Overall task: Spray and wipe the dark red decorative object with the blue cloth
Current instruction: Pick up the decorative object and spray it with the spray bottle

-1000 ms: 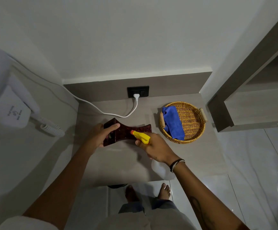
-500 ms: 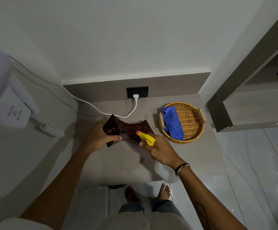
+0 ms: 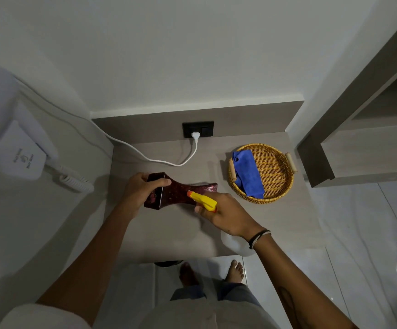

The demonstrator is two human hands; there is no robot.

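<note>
A dark red decorative object (image 3: 180, 192), waisted in the middle, lies on its side on the grey counter (image 3: 287, 217). My left hand (image 3: 143, 191) grips its left end. My right hand (image 3: 228, 217) holds a spray bottle (image 3: 203, 200) with a yellow head and orange nozzle. The nozzle points at the object's middle from very close. The bottle's white body (image 3: 236, 245) shows below my wrist. The blue cloth (image 3: 248, 173) lies folded in a round wicker basket (image 3: 275, 186) at the right.
A white cable (image 3: 164, 160) runs from a black wall socket (image 3: 198, 129) across the back of the counter. A white wall-mounted device (image 3: 14, 153) with a coiled cord hangs at the left. A wooden shelf unit (image 3: 363, 148) stands at the right. My bare feet show below the counter's edge.
My left hand turned the object and shifted its grip on the left end. The spray bottle stayed aimed at the object, moving slightly with my right hand.
</note>
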